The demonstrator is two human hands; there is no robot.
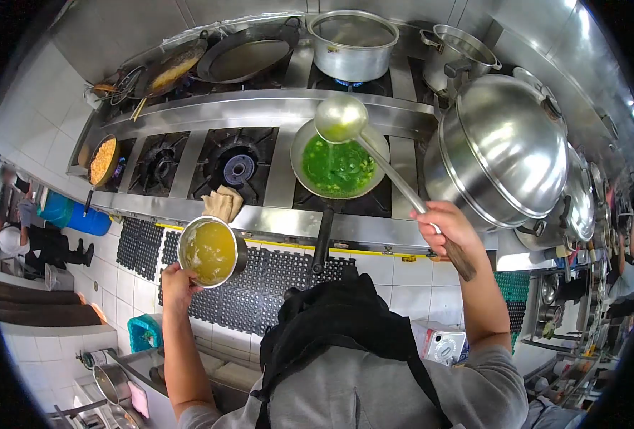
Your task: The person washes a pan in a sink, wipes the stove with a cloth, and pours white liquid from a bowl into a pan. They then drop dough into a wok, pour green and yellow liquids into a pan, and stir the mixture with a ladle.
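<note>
My right hand (447, 229) is closed round the handle of a long metal ladle (342, 119). The ladle's bowl hangs over the far side of a frying pan (299, 171) on the front burner. Bright green liquid with pale green pieces (337, 166) fills the pan, whose black handle (324, 239) points toward me. My left hand (181, 284) grips a round metal pot (239, 259) at its rim and side, tilted toward me. Yellowish broth (211, 252) with pale foamy patches shows inside. A folded tan cloth (222, 203) lies on the stove edge beside the pot.
A large domed steel lid (510, 146) stands right of the pan. Behind are a big pot (352, 53) over a blue flame, another pot (463, 53) and dark woks (249, 57). A small pan of orange food (104, 161) sits left. Other people (16, 236) stand farther off.
</note>
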